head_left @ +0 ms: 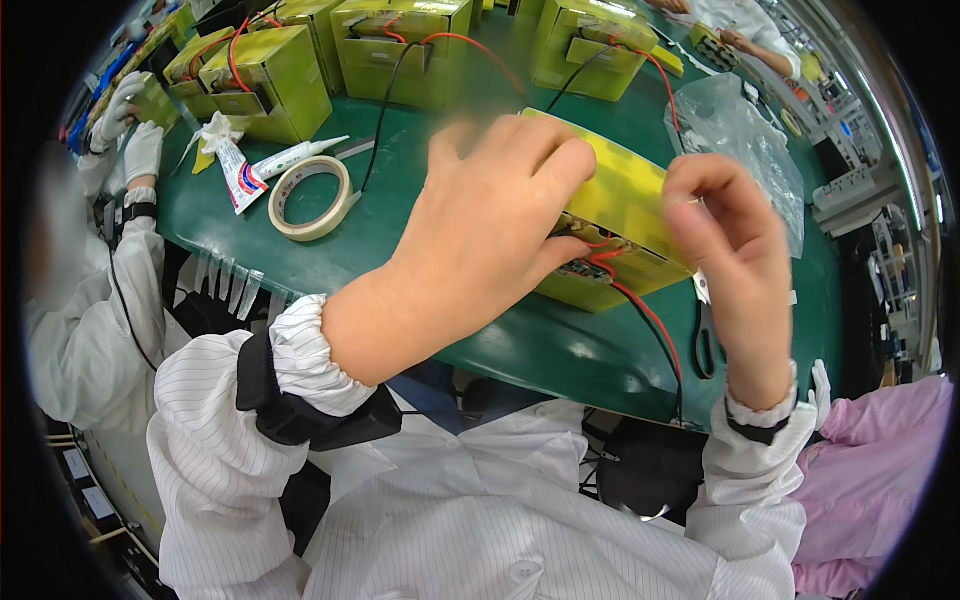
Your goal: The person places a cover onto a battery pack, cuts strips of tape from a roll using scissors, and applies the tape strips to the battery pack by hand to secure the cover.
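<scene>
A yellow-wrapped battery pack (630, 185) lies in front of me on the green table, its side with a small circuit board and red and black wires (652, 318) facing me. My left hand (490, 205) is closed over its left part, fingers across the top and thumb against the side by the board. Close to the pack's right end, my right hand (735, 235) has its fingers curled toward the thumb, slightly blurred. Whatever it may pinch is hidden. Just below that hand lie scissors with black handles (705, 340).
More yellow battery packs (400, 65) with wires line the back of the green table (390, 290). A tape roll (308, 231), a crumpled tube (238, 175) and a nozzle tube (298, 156) lie left. A clear plastic bag (750, 140) lies right. Co-workers sit on both sides.
</scene>
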`<state>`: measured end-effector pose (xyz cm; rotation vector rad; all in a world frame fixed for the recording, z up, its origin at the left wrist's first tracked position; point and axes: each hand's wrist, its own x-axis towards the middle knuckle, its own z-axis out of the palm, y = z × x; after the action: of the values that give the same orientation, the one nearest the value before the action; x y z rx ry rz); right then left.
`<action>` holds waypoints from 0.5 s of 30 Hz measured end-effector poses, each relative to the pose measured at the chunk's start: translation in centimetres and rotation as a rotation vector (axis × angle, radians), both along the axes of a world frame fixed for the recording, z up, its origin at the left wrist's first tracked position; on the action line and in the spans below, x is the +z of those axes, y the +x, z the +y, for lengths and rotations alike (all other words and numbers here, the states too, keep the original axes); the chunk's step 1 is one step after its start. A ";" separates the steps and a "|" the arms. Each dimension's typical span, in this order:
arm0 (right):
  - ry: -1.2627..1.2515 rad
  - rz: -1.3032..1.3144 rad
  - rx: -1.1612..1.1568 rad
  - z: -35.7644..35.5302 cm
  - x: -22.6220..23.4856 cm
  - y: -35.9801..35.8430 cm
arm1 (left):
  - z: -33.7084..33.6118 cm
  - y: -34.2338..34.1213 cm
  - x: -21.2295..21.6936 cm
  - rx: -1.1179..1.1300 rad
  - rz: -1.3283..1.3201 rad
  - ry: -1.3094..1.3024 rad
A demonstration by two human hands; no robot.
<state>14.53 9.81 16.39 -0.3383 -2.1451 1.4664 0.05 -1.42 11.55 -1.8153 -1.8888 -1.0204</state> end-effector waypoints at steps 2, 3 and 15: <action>-0.110 0.049 0.030 1.3 0.7 0.4 | 0.1 0.4 0.4 0.029 -0.004 -0.045; -0.125 0.046 0.074 1.8 1.0 0.6 | 0.2 0.6 0.6 0.061 -0.007 -0.093; -1.038 0.330 0.323 3.0 -1.3 4.9 | -2.3 1.8 1.6 0.122 0.057 -0.160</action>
<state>19.38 12.80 15.11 -0.0732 -1.0634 2.5299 1.90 -3.74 13.11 -1.7683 -2.0700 -0.7886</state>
